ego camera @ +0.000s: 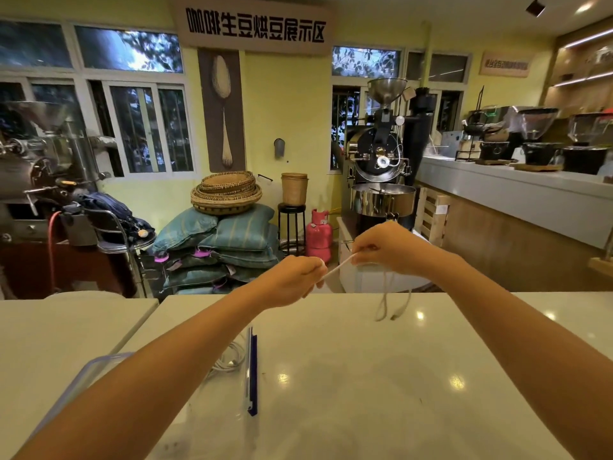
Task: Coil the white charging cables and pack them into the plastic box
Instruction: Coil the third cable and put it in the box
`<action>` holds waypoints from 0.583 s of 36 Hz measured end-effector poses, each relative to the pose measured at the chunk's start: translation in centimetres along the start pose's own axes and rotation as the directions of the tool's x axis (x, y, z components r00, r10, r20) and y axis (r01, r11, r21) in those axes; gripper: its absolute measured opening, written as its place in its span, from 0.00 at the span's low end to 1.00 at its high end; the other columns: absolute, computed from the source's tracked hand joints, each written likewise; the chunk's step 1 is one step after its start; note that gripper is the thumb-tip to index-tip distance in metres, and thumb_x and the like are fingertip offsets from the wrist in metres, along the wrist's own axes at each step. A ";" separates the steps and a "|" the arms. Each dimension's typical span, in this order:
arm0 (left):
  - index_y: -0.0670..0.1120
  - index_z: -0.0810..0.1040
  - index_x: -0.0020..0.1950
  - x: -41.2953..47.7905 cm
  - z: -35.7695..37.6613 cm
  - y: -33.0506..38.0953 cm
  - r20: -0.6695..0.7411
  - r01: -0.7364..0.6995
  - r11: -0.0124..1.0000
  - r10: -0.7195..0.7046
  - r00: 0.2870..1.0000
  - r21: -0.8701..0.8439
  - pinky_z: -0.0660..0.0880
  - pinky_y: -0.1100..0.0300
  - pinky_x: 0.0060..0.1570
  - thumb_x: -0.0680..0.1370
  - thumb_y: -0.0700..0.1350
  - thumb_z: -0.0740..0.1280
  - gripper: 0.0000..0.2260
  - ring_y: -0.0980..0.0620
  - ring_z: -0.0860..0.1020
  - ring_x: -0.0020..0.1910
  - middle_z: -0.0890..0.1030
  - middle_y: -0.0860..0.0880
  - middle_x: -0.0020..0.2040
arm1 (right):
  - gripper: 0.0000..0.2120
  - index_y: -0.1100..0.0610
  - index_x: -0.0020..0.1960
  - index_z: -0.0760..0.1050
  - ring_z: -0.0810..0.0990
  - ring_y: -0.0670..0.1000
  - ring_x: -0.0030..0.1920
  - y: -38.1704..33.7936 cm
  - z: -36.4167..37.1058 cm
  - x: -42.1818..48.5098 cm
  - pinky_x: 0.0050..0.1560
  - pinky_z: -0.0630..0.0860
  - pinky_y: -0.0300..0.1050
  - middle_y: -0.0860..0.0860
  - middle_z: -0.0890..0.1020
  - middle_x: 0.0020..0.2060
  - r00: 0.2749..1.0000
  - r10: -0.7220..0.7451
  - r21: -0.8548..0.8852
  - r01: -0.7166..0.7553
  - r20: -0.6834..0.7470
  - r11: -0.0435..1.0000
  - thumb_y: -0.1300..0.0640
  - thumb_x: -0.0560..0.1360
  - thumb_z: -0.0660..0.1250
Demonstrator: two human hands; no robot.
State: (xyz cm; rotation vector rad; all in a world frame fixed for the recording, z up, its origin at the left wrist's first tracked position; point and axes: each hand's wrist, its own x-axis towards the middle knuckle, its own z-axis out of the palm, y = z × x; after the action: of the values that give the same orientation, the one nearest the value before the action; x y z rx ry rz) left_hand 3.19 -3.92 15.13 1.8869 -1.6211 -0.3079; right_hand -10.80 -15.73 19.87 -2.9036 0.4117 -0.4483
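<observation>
Both hands are raised above the far edge of the white table (348,376). My left hand (292,280) and my right hand (388,249) each pinch a white charging cable (336,268), which runs taut between them. A loop and the plug ends of this cable (384,300) hang down from the right hand. Under my left forearm stands the clear plastic box (229,403) with a blue clip on its rim. Inside it lies another coiled white cable (229,360), partly hidden by the arm.
A clear lid (83,376) with a bluish edge lies at the left of the box, across the seam to a second table. Beyond the table edge are stacked sacks, a pink gas cylinder (318,234) and a coffee roaster (381,180). A counter runs along the right.
</observation>
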 end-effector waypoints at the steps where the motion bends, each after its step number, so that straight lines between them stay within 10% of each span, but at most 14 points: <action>1: 0.48 0.69 0.33 -0.2 -0.1 0.2 0.022 0.003 0.997 -0.001 1.000 -0.072 0.64 0.68 0.30 0.81 0.43 0.53 0.17 0.60 0.67 0.26 0.69 0.52 0.29 | 0.10 0.62 0.52 0.80 0.73 0.43 0.37 0.3 -0.1 0.0 0.42 0.69 0.31 0.51 0.81 0.41 1.000 -0.004 -0.010 0.004 -0.011 1.000 0.59 0.75 0.64; 16: 0.45 0.69 0.34 -0.3 -1.1 2.1 0.266 0.114 0.701 0.111 0.957 -0.704 0.66 0.67 0.28 0.81 0.42 0.51 0.17 0.58 0.64 0.22 0.67 0.54 0.24 | 0.13 0.62 0.55 0.77 0.79 0.57 0.50 0.3 3.0 1.4 0.52 0.73 0.48 0.59 0.81 0.48 0.992 0.066 -0.162 -0.084 -0.110 0.983 0.59 0.79 0.55; 21: 0.44 0.70 0.36 0.2 -1.3 3.4 0.155 0.024 0.515 0.213 0.965 -0.857 0.70 0.66 0.29 0.80 0.43 0.51 0.14 0.58 0.67 0.23 0.70 0.54 0.25 | 0.18 0.53 0.32 0.65 0.71 0.52 0.43 0.0 5.3 3.0 0.55 0.73 0.48 0.47 0.68 0.31 0.984 0.122 0.007 -0.122 -0.130 0.992 0.64 0.79 0.54</action>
State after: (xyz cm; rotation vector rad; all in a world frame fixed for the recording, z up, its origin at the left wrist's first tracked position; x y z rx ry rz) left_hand 1.27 -3.88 18.20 0.9834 -1.3002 -1.1140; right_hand -6.37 -15.96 15.71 -2.8386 0.6058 -0.6206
